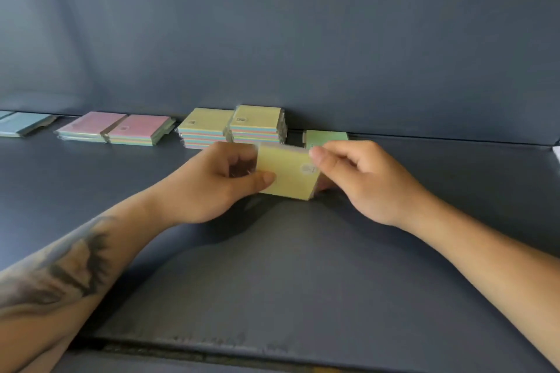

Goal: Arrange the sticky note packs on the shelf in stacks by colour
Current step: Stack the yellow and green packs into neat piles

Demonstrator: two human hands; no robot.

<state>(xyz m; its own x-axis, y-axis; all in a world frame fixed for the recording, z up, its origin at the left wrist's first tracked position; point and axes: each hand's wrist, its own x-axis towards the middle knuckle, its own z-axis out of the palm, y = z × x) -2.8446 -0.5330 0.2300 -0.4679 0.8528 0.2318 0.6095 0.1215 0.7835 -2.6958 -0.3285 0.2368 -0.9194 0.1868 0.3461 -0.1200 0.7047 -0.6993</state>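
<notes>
We hold a yellow pack [288, 174] over the shelf [424, 191], ready to stack.

Our left hand [212, 188] and right hand [360, 179] pinch its opposite ends, likely squaring it for the yellow stacks [233, 127] just behind; pink packs [118, 129] lie further left.

Both hands on yellow pack [288, 174]: left hand [212, 188] grips left edge, right hand [360, 179] pinches right corner, just before yellow stacks [231, 127]; green pack [327, 138] right of stacks, pink packs [116, 129] left.
</notes>
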